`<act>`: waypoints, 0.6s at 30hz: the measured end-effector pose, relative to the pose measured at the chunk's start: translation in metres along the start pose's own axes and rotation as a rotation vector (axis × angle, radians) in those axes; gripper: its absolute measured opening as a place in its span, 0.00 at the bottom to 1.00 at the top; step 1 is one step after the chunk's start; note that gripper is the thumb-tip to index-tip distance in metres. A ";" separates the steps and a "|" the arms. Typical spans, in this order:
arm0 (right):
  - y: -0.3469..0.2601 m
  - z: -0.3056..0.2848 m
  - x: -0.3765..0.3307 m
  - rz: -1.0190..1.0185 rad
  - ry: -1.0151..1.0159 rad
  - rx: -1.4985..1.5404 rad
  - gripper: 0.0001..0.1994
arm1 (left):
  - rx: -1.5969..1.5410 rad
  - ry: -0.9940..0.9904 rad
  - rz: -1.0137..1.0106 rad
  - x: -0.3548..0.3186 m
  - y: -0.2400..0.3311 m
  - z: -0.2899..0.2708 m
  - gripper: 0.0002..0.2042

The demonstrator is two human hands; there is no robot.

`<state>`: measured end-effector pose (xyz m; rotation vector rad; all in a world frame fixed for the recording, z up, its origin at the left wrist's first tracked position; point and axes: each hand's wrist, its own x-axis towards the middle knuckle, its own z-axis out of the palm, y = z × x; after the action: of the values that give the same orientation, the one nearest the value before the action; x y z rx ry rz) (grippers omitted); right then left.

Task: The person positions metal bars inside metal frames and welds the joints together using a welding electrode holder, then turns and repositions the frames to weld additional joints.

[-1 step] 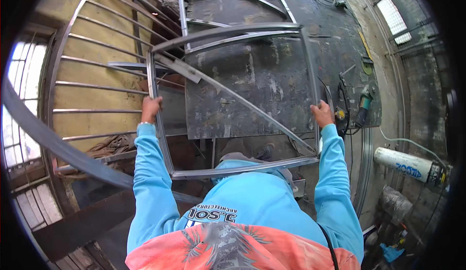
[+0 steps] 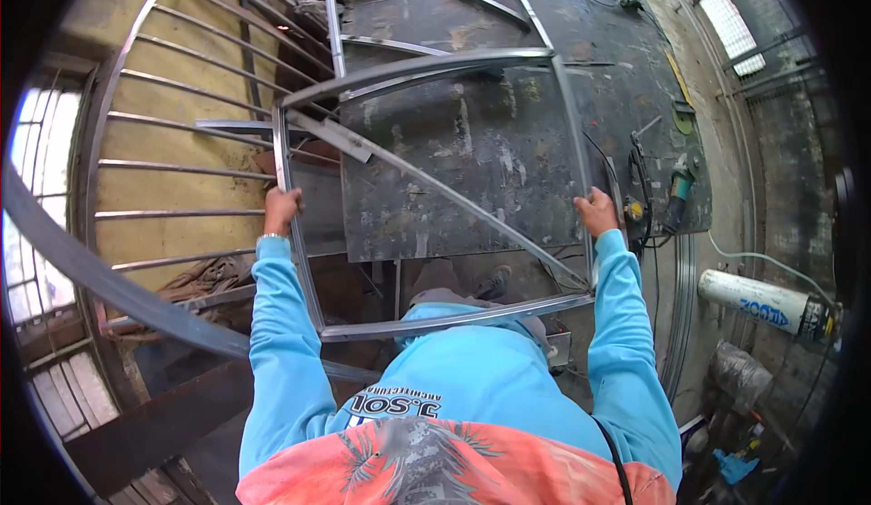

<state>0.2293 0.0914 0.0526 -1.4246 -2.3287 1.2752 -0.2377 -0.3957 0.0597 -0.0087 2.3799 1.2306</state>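
Observation:
A rectangular metal frame [image 2: 454, 317] with a diagonal brace [image 2: 472, 211] is held tilted in front of me, its near rail by my torso and its far part over the dark worktable [image 2: 408, 233]. My left hand [image 2: 283, 210] is closed round its left upright. On the opposite side, my right hand [image 2: 597, 212] grips the right upright. A second, similar frame [image 2: 523, 1] lies farther back on the table, partly overlapped by the far rail of the held one.
An angle grinder [image 2: 679, 201] lies at the table's right edge, with black cables beside it. A white gas cylinder [image 2: 748, 301] lies on the floor at right. A barred metal grille [image 2: 186, 167] stands at left. Below it, a long curved metal bar [image 2: 136, 296] crosses the near left.
The view has shifted slightly, and the held frame sits marginally lower at its far end. Both hands keep their grip on it.

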 end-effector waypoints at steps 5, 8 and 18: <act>0.010 0.024 -0.004 0.052 -0.051 -0.243 0.18 | 0.069 -0.054 -0.179 -0.003 -0.045 0.024 0.06; 0.015 0.033 0.000 0.004 0.050 -0.397 0.19 | 0.093 -0.027 -0.209 0.003 -0.064 0.041 0.07; -0.001 0.050 0.024 0.086 0.082 -0.573 0.18 | 0.044 -0.006 -0.147 0.040 -0.074 0.070 0.10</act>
<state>0.1905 0.0802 0.0140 -1.6968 -2.7268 0.5556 -0.2302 -0.3776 -0.0479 -0.1629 2.3547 1.1088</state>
